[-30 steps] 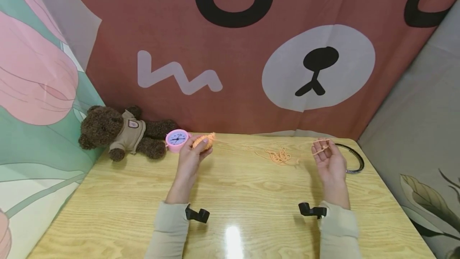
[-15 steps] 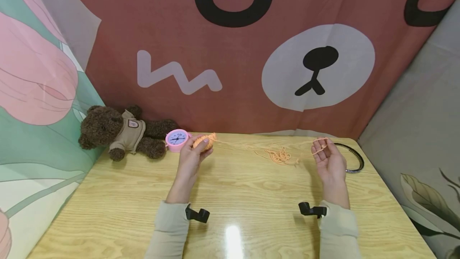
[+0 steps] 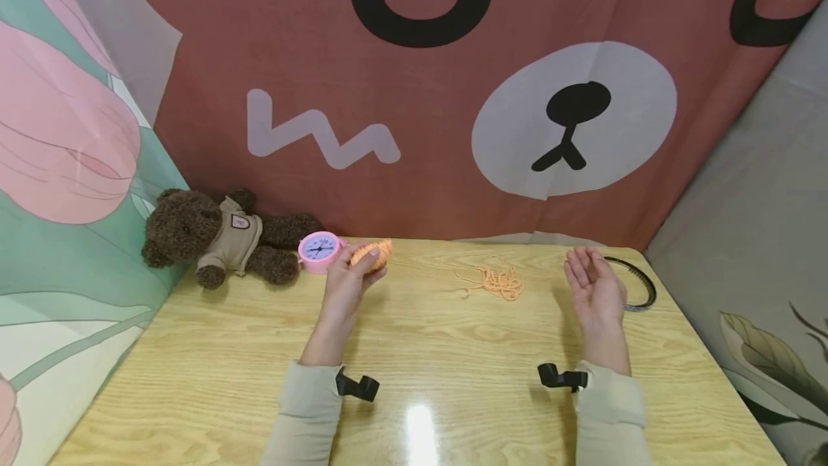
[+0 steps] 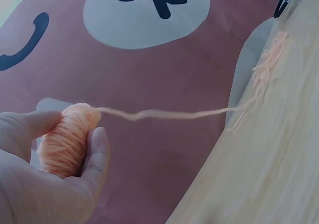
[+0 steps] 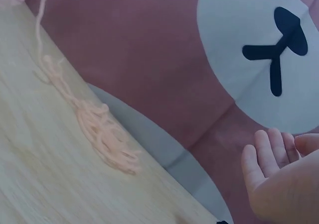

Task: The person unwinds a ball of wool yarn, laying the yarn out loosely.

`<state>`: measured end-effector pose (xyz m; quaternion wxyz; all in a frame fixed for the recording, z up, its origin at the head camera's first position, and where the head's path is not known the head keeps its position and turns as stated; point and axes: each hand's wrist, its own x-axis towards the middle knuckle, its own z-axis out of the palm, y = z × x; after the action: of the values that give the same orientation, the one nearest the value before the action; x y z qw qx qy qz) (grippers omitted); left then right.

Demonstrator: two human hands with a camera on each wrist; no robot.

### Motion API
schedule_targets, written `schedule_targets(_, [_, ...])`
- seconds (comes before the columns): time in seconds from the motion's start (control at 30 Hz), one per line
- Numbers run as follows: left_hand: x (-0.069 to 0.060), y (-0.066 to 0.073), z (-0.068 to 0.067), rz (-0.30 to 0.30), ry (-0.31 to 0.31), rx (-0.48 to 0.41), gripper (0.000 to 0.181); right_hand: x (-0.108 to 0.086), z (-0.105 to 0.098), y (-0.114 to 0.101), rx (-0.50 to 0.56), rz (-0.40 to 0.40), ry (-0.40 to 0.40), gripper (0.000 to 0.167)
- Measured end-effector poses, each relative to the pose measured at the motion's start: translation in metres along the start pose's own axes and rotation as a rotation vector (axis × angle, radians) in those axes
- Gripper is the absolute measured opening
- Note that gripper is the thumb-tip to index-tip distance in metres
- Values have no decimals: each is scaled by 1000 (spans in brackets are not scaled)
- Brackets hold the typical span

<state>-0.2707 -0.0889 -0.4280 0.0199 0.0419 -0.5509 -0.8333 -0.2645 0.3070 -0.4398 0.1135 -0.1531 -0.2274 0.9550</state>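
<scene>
My left hand [image 3: 343, 290] grips a small ball of orange yarn [image 4: 67, 142] between thumb and fingers, held above the table near the pink clock. From the ball a single strand [image 4: 164, 114] runs over to a loose tangle of yarn [image 3: 501, 282] lying on the table between the hands. My right hand [image 3: 596, 292] is raised palm up, with its fingers extended and nothing in it. In the right wrist view the loose yarn [image 5: 107, 139] lies apart from that hand.
A pink alarm clock [image 3: 319, 250] stands just behind the left hand. Left of it lies a brown teddy bear [image 3: 239, 236] in a beige shirt. A dark headband [image 3: 643, 286] rests behind the right hand. A bear-print curtain [image 3: 427, 106] hangs along the table's back edge.
The yarn that looped over my right fingers has come off, and the loose strands now lie gathered on the table. My left hand still holds the ball in nearly the same place.
</scene>
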Motion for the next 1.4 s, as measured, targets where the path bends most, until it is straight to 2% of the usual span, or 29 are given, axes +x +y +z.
schedule_targets(0.17, [-3, -8, 11, -14, -52, 38, 29, -3, 6, 18, -134, 56, -93, 17])
schedule_targets(0.27, [-7, -15, 20, -37, -110, 78, 31, -6, 14, 35, -302, 74, -152, 22])
schedule_targets(0.43, [-16, -21, 37, -113, -222, 73, 33, -12, 27, 64, -590, 60, -265, 28])
schedule_targets(0.6, [-25, -21, 46, -145, -290, 100, 37, -18, 37, 90, -775, 60, -344, 42])
schedule_targets(0.8, [-26, -21, 47, -135, -293, 138, 37, -32, 46, 110, -973, 101, -533, 56])
schedule_targets(0.93, [-26, -21, 47, -119, -272, 130, 35, -38, 51, 119, -1024, 136, -619, 48])
schedule_targets(1.03, [-25, -21, 46, -112, -252, 124, 32, -41, 52, 123, -1024, 149, -640, 40])
schedule_targets(1.13, [-25, -21, 46, -109, -238, 125, 31, -42, 52, 125, -1043, 151, -644, 38])
schedule_targets(1.4, [-23, -21, 43, -83, -202, 166, 32, -45, 53, 127, -1224, 140, -672, 44])
